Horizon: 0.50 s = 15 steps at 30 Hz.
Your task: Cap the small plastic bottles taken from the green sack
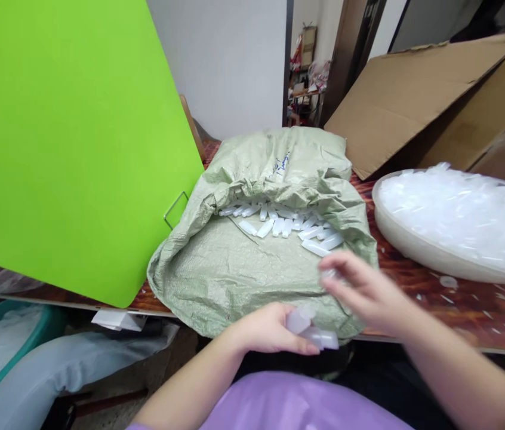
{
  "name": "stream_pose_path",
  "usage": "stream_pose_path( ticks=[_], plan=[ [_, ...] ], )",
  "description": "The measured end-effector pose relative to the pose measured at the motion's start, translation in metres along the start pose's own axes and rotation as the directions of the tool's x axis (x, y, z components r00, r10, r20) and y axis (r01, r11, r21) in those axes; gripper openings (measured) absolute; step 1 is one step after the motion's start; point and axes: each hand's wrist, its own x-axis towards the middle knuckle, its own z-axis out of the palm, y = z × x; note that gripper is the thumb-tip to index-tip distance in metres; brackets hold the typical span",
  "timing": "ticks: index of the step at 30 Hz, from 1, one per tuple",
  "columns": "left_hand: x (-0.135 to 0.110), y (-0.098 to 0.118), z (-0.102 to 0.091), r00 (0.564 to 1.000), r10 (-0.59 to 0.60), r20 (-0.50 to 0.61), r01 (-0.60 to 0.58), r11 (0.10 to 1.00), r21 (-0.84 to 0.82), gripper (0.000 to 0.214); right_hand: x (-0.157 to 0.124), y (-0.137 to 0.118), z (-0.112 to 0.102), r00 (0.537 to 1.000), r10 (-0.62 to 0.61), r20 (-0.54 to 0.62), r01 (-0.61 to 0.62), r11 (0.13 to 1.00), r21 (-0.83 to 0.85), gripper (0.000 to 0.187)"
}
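Observation:
My left hand [274, 331] is closed around several translucent white plastic tubes [324, 338], low over the front edge of a pale green woven sack [234, 275]. To its upper right, my right hand [355, 283] is smeared by motion, its thumb and fingers pinched on a small clear plastic piece [330, 273] that is too blurred to name exactly. Inside the sack's wide mouth lie several more white tubes [286, 227], loosely heaped toward the back. The sack rests on a table with a red-brown patterned top [471, 310].
A round white tub [396, 239] heaped with clear plastic pieces stands at right, before a cardboard box [422, 95]. A large green board [77, 131] leans at left. Below it are a teal basin [24, 352] and someone's jeans-clad leg [86, 358].

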Motion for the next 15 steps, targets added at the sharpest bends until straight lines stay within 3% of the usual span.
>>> stream_pose_path(
  ticks=[2,4,8,12,15],
  plan=[
    [0.0,0.0,0.003,0.998,0.058,0.014,-0.058,0.998,-0.001,0.035,-0.004,-0.012,0.034,0.99,-0.086,0.113,0.075,0.992,0.1,0.027],
    [-0.002,-0.002,0.002,0.995,0.099,-0.022,-0.099,0.995,-0.024,0.032,-0.009,-0.013,0.052,0.977,-0.133,0.167,0.109,0.983,0.145,0.028],
    [-0.01,-0.01,-0.004,0.998,0.017,-0.063,-0.026,0.989,-0.145,0.032,-0.019,-0.004,0.063,0.971,-0.095,0.218,0.035,0.964,0.265,0.027],
    [-0.014,-0.014,-0.009,0.997,-0.01,0.078,0.029,0.969,-0.244,0.041,-0.025,0.002,0.07,0.981,0.097,0.169,-0.174,0.824,0.539,0.029],
    [-0.013,-0.013,-0.009,0.99,0.001,0.144,0.035,0.969,-0.245,0.046,-0.028,0.004,0.071,0.983,0.084,0.164,-0.164,0.805,0.571,0.027]
  ],
)
